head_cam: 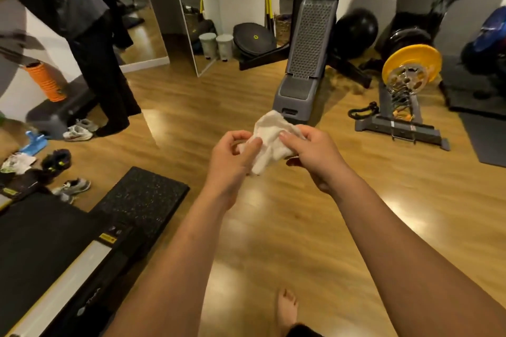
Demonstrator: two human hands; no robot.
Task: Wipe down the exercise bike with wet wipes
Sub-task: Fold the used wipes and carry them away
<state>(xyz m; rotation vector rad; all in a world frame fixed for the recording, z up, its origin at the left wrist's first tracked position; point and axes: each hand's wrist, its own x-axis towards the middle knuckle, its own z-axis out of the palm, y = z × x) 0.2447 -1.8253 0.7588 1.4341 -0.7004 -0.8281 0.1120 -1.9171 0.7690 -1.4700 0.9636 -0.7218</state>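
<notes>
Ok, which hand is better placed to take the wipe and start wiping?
Probably the right hand, though it's close. Its thumb lies on top of the wipe and its fingers curl beneath, so it seems to hold more of it. The left hand pinches only the near edge.

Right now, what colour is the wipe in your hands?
White. The wipe shows best in the head view, bunched between both hands.

Wipe (269, 139): white, soft, crumpled, cloth-like, matt. Floor (273, 213): wood-look planks, smooth and glossy, with bright light patches. Mat (142, 194): black, speckled, grainy, matt, rubber-like. Bench (310, 41): grey plastic, back pad dimpled. Weight plate (421, 56): yellow, matt, around a shiny metal hub (408, 78). Roller (45, 82): orange, ridged.
</notes>
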